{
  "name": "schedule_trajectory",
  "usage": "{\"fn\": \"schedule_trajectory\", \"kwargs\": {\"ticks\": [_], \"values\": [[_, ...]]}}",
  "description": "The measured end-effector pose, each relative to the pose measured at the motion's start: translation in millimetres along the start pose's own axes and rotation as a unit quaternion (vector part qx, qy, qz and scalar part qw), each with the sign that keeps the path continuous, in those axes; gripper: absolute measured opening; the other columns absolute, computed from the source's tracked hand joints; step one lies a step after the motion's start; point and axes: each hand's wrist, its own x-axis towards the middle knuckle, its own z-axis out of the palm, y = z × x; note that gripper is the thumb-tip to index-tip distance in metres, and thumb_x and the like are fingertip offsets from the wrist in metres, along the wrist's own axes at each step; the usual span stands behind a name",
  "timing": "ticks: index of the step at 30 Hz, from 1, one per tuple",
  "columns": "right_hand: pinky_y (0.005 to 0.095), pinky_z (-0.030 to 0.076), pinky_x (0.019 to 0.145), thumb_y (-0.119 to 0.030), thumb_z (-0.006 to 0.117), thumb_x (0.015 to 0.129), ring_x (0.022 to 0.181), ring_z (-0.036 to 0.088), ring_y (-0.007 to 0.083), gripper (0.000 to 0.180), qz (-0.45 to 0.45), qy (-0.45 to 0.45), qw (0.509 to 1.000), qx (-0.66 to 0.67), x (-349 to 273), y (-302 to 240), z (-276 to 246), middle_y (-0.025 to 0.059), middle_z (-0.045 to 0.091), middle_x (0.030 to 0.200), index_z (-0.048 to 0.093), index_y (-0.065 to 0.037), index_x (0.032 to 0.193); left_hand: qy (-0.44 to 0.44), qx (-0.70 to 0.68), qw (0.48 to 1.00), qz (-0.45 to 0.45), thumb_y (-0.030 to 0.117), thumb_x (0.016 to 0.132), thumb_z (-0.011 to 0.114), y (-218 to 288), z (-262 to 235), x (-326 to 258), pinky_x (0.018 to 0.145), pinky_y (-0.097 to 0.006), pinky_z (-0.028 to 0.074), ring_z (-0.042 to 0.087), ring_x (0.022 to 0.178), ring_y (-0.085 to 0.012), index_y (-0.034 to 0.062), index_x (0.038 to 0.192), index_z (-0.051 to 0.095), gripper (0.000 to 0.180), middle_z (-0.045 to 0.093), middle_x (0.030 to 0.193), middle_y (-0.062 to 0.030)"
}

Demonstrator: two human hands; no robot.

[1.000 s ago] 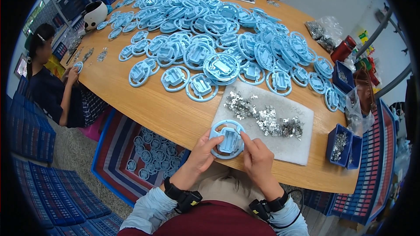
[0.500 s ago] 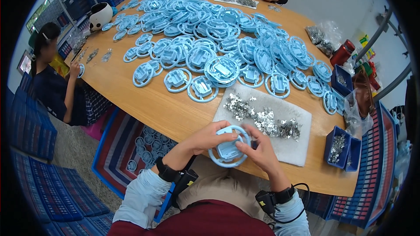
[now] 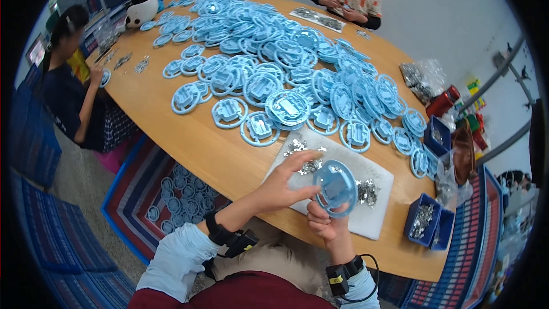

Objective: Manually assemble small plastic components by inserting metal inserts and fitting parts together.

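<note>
A light blue round plastic part (image 3: 336,187), with an outer ring and a boxy middle, is tilted up over the table's near edge. My right hand (image 3: 327,222) grips it by its lower rim, fingers curled. My left hand (image 3: 286,186) is open at its left, fingers stretched out and thumb tip close to the rim; whether it touches I cannot tell. Behind them lies a white foam pad (image 3: 370,217) with piles of small silver metal clips (image 3: 368,193), partly hidden by the part and my hand.
A large heap of similar blue parts (image 3: 289,107) covers the table's middle. Blue bins (image 3: 422,220) with metal pieces stand at the right, near a red bottle (image 3: 442,101). A crate (image 3: 123,217) of parts sits below left. Two people (image 3: 74,86) work at the table.
My left hand has come off the blue part and opened. The part has moved right and turned more upright, held in my right hand. The view has shifted slightly.
</note>
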Motion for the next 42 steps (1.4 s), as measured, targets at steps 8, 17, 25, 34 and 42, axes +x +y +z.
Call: {"fn": "schedule_trajectory", "kwargs": {"ticks": [8,17,25,34,42], "values": [[0.0180,0.026,0.036,-0.050,0.042,0.079,0.042,0.029,0.0084,0.046,0.093,0.003,0.995,0.023,-2,3,-10,0.0022,0.033,0.053,0.048,-0.009,0.097,-0.060,0.068,0.991,0.099,0.009,0.068,0.066,3,10,19,0.092,-0.034,0.036,0.041,0.114,-0.0247,0.0078,0.113,0.052,0.047,0.043,0.120,-0.0111],[0.0187,0.026,0.037,-0.050,0.045,0.078,0.041,0.032,0.0065,0.063,0.150,0.016,0.985,0.079,-1,17,-11,-0.0015,0.032,0.051,0.038,0.004,0.109,-0.098,0.232,0.931,0.264,0.011,0.068,0.067,7,4,26,0.061,-0.030,0.050,0.058,0.077,-0.0214,0.0078,0.106,0.055,0.039,0.053,0.100,-0.0090],[0.0196,0.028,0.037,-0.047,0.046,0.079,0.040,0.032,0.0058,0.062,0.172,0.019,0.982,0.082,-5,25,-9,-0.0019,0.032,0.051,0.038,0.007,0.108,-0.108,0.341,0.847,0.394,0.015,0.069,0.063,5,-6,26,0.054,-0.026,0.048,0.056,0.068,-0.0186,0.0016,0.104,0.052,0.039,0.053,0.082,-0.0070],[0.0194,0.028,0.036,-0.042,0.044,0.081,0.040,0.032,0.0057,0.057,0.178,0.036,0.979,0.095,-5,36,-5,-0.0018,0.033,0.052,0.040,0.007,0.109,-0.132,0.435,0.737,0.500,0.016,0.073,0.057,2,-18,27,0.046,-0.021,0.043,0.052,0.056,-0.0105,-0.0032,0.096,0.054,0.030,0.050,0.069,-0.0031],[0.0198,0.027,0.034,-0.045,0.039,0.083,0.039,0.030,0.0056,0.060,0.194,0.060,0.977,0.062,-2,43,-3,-0.0018,0.032,0.052,0.041,0.009,0.108,-0.197,0.434,0.731,0.487,0.011,0.070,0.059,4,-31,22,0.056,-0.024,0.048,0.057,0.067,-0.0156,-0.0030,0.103,0.052,0.037,0.056,0.087,-0.0091]]}}
